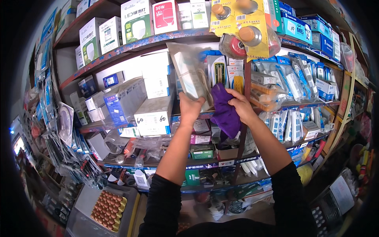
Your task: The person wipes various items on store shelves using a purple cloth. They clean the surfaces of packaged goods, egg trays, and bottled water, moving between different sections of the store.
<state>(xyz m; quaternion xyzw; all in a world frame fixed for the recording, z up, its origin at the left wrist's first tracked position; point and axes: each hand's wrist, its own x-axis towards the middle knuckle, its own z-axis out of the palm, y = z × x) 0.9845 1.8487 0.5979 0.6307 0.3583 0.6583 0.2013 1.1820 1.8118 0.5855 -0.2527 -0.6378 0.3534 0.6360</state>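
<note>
Straight ahead, my left hand (191, 107) grips the lower end of a clear plastic bag (188, 74) with long pale items inside, tilted against the middle shelf. Just to its right, my right hand (241, 106) holds a purple cloth (226, 114) by its upper edge, and the cloth hangs down in front of the shelf. Behind the cloth stand small packaged goods, among them a yellow item (238, 83) and a green and white package (219, 69). What exactly the bag holds cannot be told.
White cartons (154, 117) stand left of the bag, LED bulb boxes (137, 20) above. Yellow cards with knobs (248, 34) hang over the right hand. Wrapped goods (291, 77) fill the right shelf. A tray of brown eggs (108, 210) lies lower left. A wooden upright (243, 142) divides the shelving.
</note>
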